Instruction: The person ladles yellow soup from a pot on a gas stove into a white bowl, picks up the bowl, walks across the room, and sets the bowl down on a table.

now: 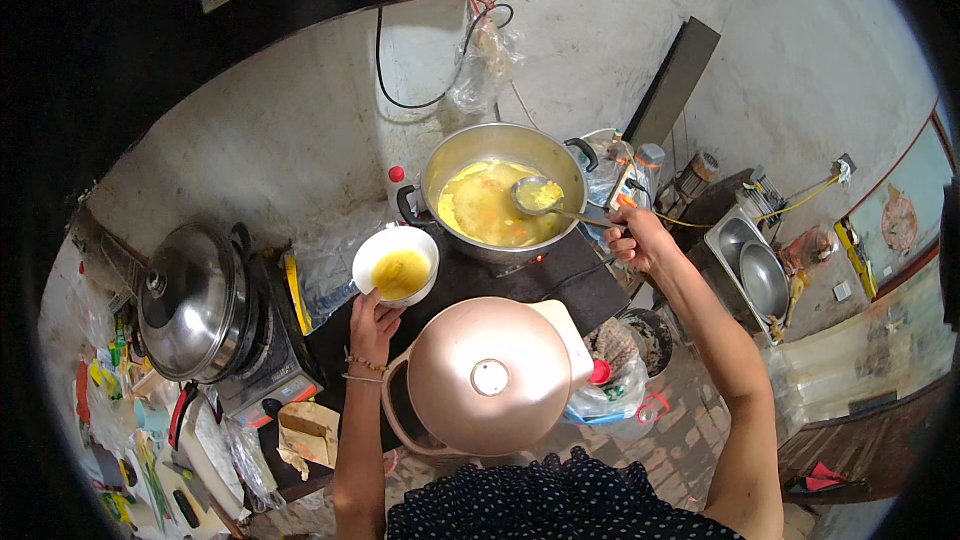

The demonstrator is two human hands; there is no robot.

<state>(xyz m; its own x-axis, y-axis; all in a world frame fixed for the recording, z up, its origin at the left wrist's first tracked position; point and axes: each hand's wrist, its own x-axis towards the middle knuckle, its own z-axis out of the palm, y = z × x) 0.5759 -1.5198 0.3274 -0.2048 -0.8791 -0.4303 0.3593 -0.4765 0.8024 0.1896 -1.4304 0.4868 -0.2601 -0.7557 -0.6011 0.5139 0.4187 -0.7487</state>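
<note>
My left hand (373,326) holds a white bowl (361,264) by its near rim and side; yellow soup partly fills it. A metal ladle (529,195) is in my right hand (634,240), gripped by its handle. The ladle's head carries some yellow, egg-like pieces and liquid over the large steel pot (495,135). Yellow soup (480,202) with small orange bits lies in the pot. The bowl is beside the pot, at its near left. Just in front of me is a pink lidded pot (480,337).
A lidded steel wok (187,300) stands at left on a cooker. Behind the soup pot is a red-capped bottle (397,187). A power strip (622,186) with cables lies right of the pot. A cardboard box (309,431) sits near my left forearm; a metal sink (731,236) is at right.
</note>
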